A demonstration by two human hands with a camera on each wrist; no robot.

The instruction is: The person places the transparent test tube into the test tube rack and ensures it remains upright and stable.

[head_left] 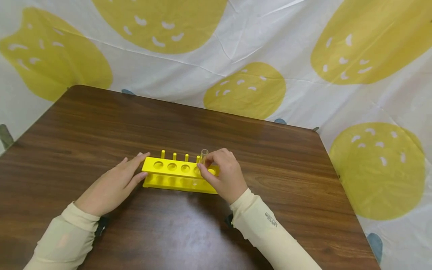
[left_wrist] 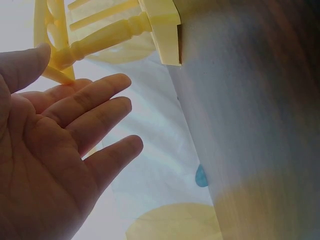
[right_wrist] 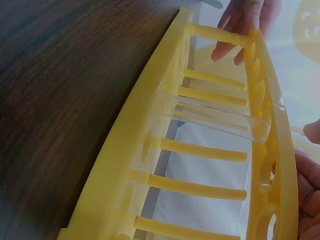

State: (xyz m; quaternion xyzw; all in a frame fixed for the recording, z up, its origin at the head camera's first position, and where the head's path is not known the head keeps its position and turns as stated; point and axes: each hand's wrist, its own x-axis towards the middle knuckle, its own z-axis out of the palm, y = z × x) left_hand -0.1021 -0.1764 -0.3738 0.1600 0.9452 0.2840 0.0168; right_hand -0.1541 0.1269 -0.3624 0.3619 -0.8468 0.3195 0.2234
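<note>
A yellow test tube rack (head_left: 178, 173) stands on the table, with a row of holes in its top plate and short pegs along its far side. At its left end, my left hand (head_left: 109, 187) holds the top plate between thumb and index finger; in the left wrist view the other fingers (left_wrist: 100, 115) stretch out loosely. My right hand (head_left: 227, 176) pinches a clear test tube (head_left: 204, 152) near its rim, over the right part of the rack. In the right wrist view the tube (right_wrist: 215, 120) passes through a top hole, its lower part between the two plates.
The dark wood-grain table (head_left: 287, 187) extends around the rack on all sides. Behind it hangs a white cloth (head_left: 182, 71) with large yellow fruit shapes, reaching the table's far and right edges.
</note>
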